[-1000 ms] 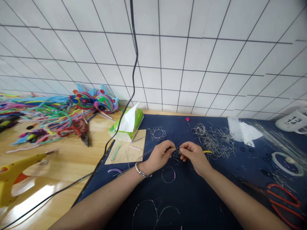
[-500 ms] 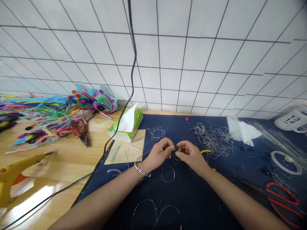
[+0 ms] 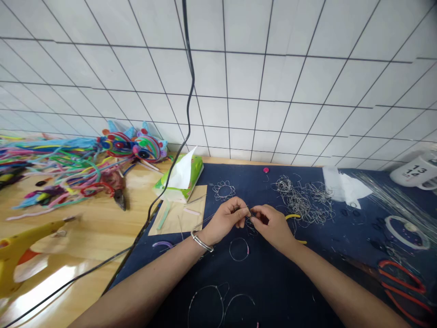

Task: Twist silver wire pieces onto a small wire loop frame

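Observation:
Over the dark blue cloth, my left hand (image 3: pixel 234 214) is closed in a pinch, a silver bangle on its wrist. My right hand (image 3: pixel 272 224) pinches right beside it, the fingertips almost meeting. Both grip a thin wire piece (image 3: pixel 251 229), whose fine loops hang below the fingers; its shape is mostly hidden. Just below lies a wire ring with pink beads (image 3: pixel 239 249). A flower-shaped wire ring (image 3: pixel 224 190) rests beyond my left hand. To the right of my right hand sits a tangle of wire pieces (image 3: pixel 305 200), with a yellow curved piece (image 3: pixel 292 216) nearer.
Red-handled scissors (image 3: pixel 401 275) and a white ring (image 3: pixel 408 232) lie at right, a white mug (image 3: pixel 414 172) behind. At left are a green tissue pack (image 3: pixel 194 175), pliers (image 3: pixel 119 199), a yellow glue gun (image 3: pixel 20 255) and pipe cleaners (image 3: pixel 68 159). A black cable (image 3: pixel 191 91) hangs in front.
My right hand has shifted slightly left and turned, bringing its fingertips closer to my left hand's. My left hand has hardly moved.

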Demonstrator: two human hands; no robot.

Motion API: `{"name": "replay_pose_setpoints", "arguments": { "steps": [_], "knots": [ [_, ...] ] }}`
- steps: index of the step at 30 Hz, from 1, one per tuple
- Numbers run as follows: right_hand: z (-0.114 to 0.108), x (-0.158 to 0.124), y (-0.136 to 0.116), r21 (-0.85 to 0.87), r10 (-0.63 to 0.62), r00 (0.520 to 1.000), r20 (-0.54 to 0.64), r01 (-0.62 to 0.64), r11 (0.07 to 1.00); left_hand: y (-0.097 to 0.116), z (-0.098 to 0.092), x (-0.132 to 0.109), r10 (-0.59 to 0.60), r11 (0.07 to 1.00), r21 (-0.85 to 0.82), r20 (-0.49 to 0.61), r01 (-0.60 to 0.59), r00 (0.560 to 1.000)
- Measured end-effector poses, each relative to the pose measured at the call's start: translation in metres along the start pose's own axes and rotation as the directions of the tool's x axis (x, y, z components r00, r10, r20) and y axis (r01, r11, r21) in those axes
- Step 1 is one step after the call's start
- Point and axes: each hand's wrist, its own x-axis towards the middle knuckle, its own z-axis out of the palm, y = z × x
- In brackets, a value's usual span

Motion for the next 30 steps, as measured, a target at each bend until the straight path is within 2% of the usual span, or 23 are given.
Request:
{"name": "replay_pose_setpoints", "arguments": {
  "steps": [8,16,25,30],
  "knots": [
    [-0.009,0.003,-0.003,-0.038,-0.050,0.997,-0.062,0.048,0.998,0.000,-0.005,0.002,-0.017,1.000,-0.004,0.007,0.017,1.000],
    [-0.013,0.006,0.003,0.054,-0.087,0.993,-0.076,0.091,0.994,-0.003,-0.006,0.004,-0.110,0.987,-0.111,0.021,0.112,0.994],
    [-0.012,0.007,0.005,0.188,-0.005,0.999,-0.050,0.014,0.982,-0.002,-0.006,0.003,-0.150,0.978,-0.134,0.062,0.157,0.987],
    [-0.013,0.008,0.008,0.288,0.124,0.992,-0.032,-0.110,0.951,-0.005,-0.010,0.005,-0.174,0.983,-0.056,0.040,0.176,0.984]
  ]
}}
